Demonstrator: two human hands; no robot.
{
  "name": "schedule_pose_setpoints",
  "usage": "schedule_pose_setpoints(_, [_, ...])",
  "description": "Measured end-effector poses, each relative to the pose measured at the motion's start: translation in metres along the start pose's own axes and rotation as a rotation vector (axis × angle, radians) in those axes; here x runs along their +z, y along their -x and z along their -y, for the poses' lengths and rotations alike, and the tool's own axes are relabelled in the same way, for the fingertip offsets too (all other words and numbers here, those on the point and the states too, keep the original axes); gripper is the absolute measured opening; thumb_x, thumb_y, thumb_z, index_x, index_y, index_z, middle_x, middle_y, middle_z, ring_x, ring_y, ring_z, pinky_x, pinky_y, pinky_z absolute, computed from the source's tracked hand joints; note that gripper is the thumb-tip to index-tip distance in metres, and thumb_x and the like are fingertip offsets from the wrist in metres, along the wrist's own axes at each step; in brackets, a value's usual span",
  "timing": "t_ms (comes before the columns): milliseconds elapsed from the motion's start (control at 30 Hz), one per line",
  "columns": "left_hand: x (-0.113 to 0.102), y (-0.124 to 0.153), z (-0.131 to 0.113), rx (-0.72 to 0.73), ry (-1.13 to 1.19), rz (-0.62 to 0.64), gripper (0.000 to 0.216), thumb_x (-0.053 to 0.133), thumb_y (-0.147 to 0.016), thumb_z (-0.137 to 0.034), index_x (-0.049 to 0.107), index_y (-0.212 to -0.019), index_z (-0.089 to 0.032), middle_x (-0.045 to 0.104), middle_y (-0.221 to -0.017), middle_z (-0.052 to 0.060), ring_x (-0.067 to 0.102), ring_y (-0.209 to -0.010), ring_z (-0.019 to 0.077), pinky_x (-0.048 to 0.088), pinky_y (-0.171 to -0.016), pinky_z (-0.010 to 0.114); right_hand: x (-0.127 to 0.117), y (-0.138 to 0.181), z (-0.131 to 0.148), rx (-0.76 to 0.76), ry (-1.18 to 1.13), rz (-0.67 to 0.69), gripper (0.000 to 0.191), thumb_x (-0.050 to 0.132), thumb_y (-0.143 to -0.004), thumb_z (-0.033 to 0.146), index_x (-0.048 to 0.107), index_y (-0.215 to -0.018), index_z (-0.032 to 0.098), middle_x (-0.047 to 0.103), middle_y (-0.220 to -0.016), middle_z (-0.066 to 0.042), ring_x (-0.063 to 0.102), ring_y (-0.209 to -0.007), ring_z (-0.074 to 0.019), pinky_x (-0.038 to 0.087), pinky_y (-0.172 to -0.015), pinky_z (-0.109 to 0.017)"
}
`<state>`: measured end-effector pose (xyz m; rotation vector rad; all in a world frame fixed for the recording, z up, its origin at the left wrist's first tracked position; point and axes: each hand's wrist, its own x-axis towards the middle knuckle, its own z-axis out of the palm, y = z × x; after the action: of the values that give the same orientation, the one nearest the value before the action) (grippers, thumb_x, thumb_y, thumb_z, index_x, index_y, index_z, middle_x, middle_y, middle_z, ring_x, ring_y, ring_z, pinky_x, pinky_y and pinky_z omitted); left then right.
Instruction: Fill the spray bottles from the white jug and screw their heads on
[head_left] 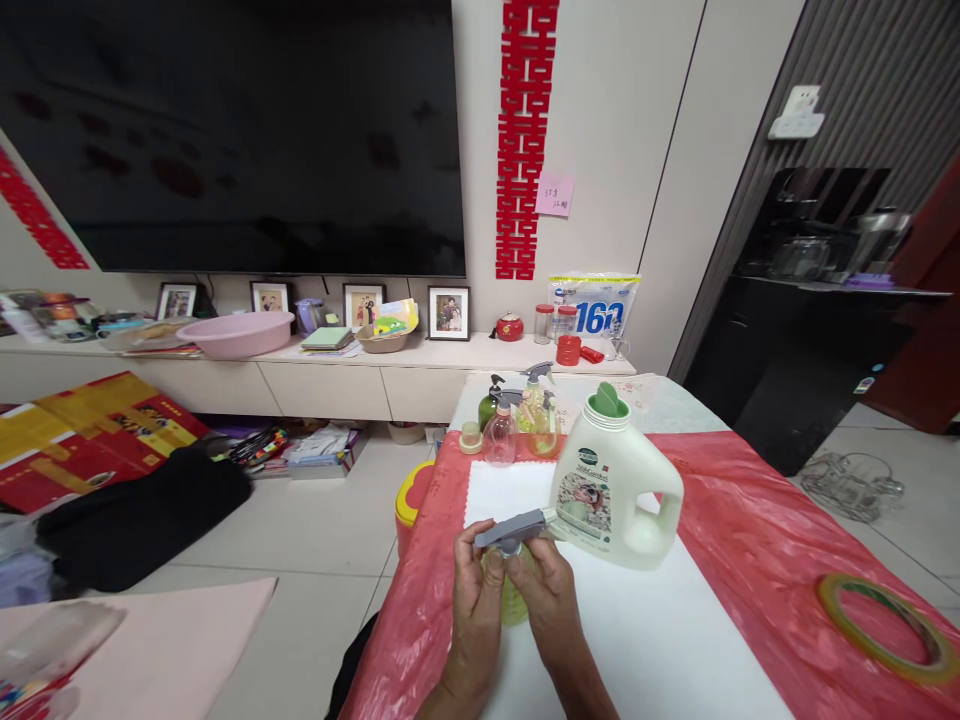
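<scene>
Both of my hands are closed around a small spray bottle (514, 606) with yellowish contents and a grey trigger head (511, 530). My left hand (475, 592) grips its left side, and my right hand (553, 592) grips the right, with both thumbs near the bottle's neck. The bottle's lower part is partly hidden by my fingers. Just beyond stands a large pale-green detergent jug (615, 490) without a cap, its green spout showing. Behind it are a clear pink spray bottle (500, 440), an orange-tinted spray bottle (543, 435) and a dark green pump bottle (487, 405).
A white sheet (637, 640) covers part of the red tablecloth (720, 480). A pale cap (471, 437) lies at the table's left side. A roll of tape (885, 628) rests at the right. Behind is a cabinet (322, 385) with a pink basin (238, 336).
</scene>
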<state>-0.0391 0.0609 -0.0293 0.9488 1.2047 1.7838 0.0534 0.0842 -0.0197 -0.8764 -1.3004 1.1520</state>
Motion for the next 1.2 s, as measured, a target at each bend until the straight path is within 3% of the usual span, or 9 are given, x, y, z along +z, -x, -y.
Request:
schedule_pose_setpoints(633, [0.003,-0.002,-0.001,-0.018,0.081,-0.038,0.054,0.071,-0.081,-0.064,0.057,-0.112,-0.022,0.068,-0.103,0.006,0.067,-0.096,0.0219,0.055,-0.086,0.033,0.002,-0.001,0.007,0.04,-0.092,-0.013,0.038,0.077,-0.079,0.048,0.079,-0.101,0.018,0.076,-0.102,-0.009,0.069,-0.099,-0.0278,0.054,-0.095,-0.039])
schedule_pose_setpoints(767, [-0.001,-0.002,-0.006,-0.035,0.048,0.032,0.052,0.07,-0.083,-0.063,0.058,-0.112,-0.022,0.07,-0.109,0.009,0.067,-0.107,0.0259,0.052,-0.095,0.038,-0.001,-0.001,0.01,0.074,-0.097,0.019,0.037,0.074,-0.081,0.048,0.077,-0.103,0.018,0.076,-0.104,-0.009,0.069,-0.102,-0.028,0.053,-0.097,-0.04])
schedule_pose_setpoints(900, [-0.016,0.002,-0.002,-0.048,-0.103,0.149,0.048,0.07,-0.086,-0.052,0.058,-0.122,-0.022,0.066,-0.128,0.013,0.059,-0.127,0.0316,0.043,-0.11,0.048,-0.007,-0.001,0.011,0.079,-0.059,0.026,0.038,0.075,-0.08,0.047,0.077,-0.105,0.018,0.076,-0.107,-0.009,0.068,-0.107,-0.0298,0.05,-0.1,-0.043])
schedule_pose_setpoints(1033, [-0.031,0.01,0.011,-0.014,-0.286,0.233,0.069,0.082,-0.073,-0.034,0.053,-0.134,-0.022,0.056,-0.144,0.015,0.046,-0.142,0.037,0.032,-0.12,0.056,-0.008,0.001,0.012,0.108,-0.069,0.028,0.036,0.077,-0.077,0.042,0.078,-0.104,0.018,0.077,-0.106,-0.009,0.069,-0.105,-0.0302,0.051,-0.098,-0.044])
schedule_pose_setpoints(1200, [-0.027,0.018,0.013,-0.06,-0.334,0.21,0.087,0.087,-0.062,-0.025,0.044,-0.138,-0.02,0.055,-0.142,0.019,0.055,-0.133,0.0384,0.043,-0.111,0.058,-0.004,0.009,0.016,0.142,-0.129,0.008,0.034,0.078,-0.076,0.044,0.079,-0.098,0.018,0.078,-0.094,-0.009,0.072,-0.09,-0.0288,0.058,-0.084,-0.042])
